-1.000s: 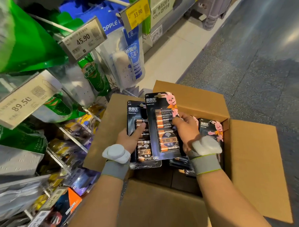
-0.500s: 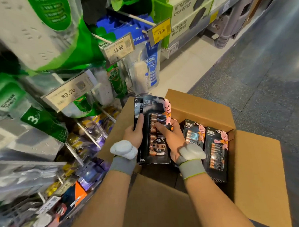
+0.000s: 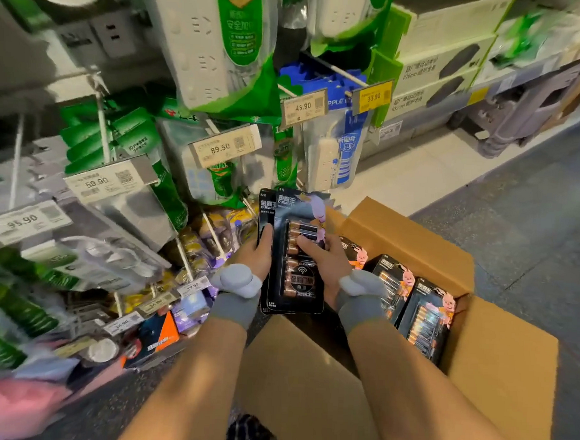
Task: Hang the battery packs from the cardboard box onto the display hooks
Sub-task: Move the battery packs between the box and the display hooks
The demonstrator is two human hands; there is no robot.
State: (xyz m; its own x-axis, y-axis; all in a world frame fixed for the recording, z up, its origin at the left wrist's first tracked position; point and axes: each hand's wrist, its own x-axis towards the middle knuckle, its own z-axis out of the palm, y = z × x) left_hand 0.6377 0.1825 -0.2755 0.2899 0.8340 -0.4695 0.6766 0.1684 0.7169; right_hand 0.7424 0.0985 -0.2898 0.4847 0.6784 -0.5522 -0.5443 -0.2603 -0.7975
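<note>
Two black battery packs (image 3: 297,253) stacked together are held upright above the open cardboard box (image 3: 411,235). My left hand (image 3: 257,255) grips their left edge, thumb on the front. My right hand (image 3: 327,258) holds the right side, thumb pressed on the batteries. Several more battery packs (image 3: 424,312) stand inside the box at the right. Display hooks (image 3: 211,229) with hanging goods stick out of the rack just left of my hands.
The rack at the left is crowded with power strips in green packaging (image 3: 230,44) and price tags (image 3: 223,147). Lower hooks hold small packs behind a price tag (image 3: 192,287). Grey aisle floor (image 3: 531,213) stretches to the right of the box.
Both hands have lifted the stacked packs up out of the box and slightly left toward the rack. My view has tilted up, showing more of the shelving.
</note>
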